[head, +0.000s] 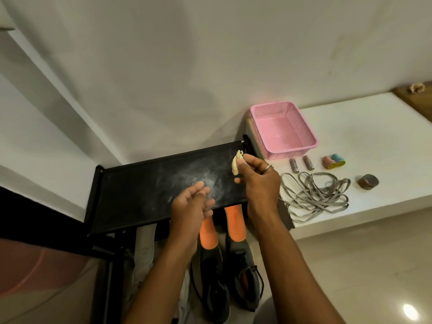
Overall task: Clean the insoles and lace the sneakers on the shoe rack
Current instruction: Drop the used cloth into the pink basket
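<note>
The black shoe rack (149, 185) stands against the wall, its top shelf dusted with white powder. My right hand (257, 181) pinches a small crumpled pale cloth (237, 163) above the shelf's right end. My left hand (191, 204) hovers open over the shelf's front edge, holding nothing. Two orange insoles (208, 232) (235, 222) stick out from under the shelf. Two dark grey sneakers (214, 284) (247, 274) sit below them. A tangle of grey laces (314, 195) lies on the white ledge to the right.
On the white ledge (374, 141) sit a pink mesh basket (282, 129), two batteries (301, 164), small coloured spools (334, 161) and a brown tape roll (368, 181). A white shoe (145, 249) stands left of the sneakers. Tiled floor lies at lower right.
</note>
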A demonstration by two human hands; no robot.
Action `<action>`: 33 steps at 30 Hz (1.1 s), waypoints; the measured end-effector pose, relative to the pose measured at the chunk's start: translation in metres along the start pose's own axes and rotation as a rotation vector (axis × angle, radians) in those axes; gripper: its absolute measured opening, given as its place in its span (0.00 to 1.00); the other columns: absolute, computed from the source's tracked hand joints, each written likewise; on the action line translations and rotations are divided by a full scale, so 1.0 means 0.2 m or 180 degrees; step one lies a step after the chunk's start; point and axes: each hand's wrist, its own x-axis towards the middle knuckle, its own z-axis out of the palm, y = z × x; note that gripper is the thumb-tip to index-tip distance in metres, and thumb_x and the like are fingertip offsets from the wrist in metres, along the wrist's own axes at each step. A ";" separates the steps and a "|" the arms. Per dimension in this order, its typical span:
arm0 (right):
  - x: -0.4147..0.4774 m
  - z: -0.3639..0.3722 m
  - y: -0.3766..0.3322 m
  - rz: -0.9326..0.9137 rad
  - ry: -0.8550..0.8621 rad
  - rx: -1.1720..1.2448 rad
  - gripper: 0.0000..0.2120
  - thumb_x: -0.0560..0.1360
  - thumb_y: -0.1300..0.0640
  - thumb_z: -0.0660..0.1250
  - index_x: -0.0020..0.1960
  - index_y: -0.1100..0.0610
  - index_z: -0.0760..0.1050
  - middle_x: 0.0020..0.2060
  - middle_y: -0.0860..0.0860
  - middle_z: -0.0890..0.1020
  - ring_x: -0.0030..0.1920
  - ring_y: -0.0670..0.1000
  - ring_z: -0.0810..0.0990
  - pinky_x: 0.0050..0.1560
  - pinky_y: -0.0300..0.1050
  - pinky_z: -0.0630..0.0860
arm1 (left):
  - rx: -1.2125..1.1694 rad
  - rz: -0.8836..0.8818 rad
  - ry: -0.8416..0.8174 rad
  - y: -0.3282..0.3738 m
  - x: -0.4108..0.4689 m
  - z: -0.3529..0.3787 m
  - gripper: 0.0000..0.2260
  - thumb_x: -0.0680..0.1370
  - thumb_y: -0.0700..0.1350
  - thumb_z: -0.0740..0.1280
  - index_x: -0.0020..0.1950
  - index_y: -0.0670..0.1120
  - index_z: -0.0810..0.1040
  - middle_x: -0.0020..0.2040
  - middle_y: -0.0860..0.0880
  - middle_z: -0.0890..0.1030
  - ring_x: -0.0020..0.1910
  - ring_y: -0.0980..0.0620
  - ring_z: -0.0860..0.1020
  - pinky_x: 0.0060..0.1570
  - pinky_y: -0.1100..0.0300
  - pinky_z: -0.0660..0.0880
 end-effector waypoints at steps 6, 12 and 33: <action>0.08 0.00 -0.13 -0.0468 0.0114 -0.0360 0.08 0.75 0.59 0.75 0.54 0.58 0.84 0.43 0.51 0.87 0.43 0.50 0.87 0.42 0.39 0.82 | -0.0311 0.0230 0.0049 0.10 0.08 0.05 0.13 0.81 0.43 0.68 0.65 0.49 0.79 0.53 0.50 0.86 0.52 0.50 0.85 0.51 0.53 0.82; 0.58 -0.05 -0.31 -0.1170 0.0338 -0.1399 0.04 0.75 0.57 0.75 0.49 0.55 0.85 0.41 0.48 0.87 0.41 0.48 0.86 0.50 0.49 0.84 | -0.0286 0.0519 0.0042 0.07 0.15 0.04 0.12 0.81 0.43 0.67 0.65 0.50 0.79 0.54 0.51 0.85 0.53 0.51 0.85 0.52 0.52 0.81; 1.33 0.01 -0.07 -0.1464 -0.0082 -0.3595 0.14 0.72 0.58 0.77 0.56 0.59 0.82 0.49 0.54 0.86 0.44 0.50 0.83 0.53 0.49 0.82 | 0.0401 0.0834 0.0315 -0.05 0.29 -0.02 0.15 0.81 0.37 0.65 0.56 0.58 0.79 0.55 0.57 0.83 0.55 0.59 0.82 0.61 0.47 0.79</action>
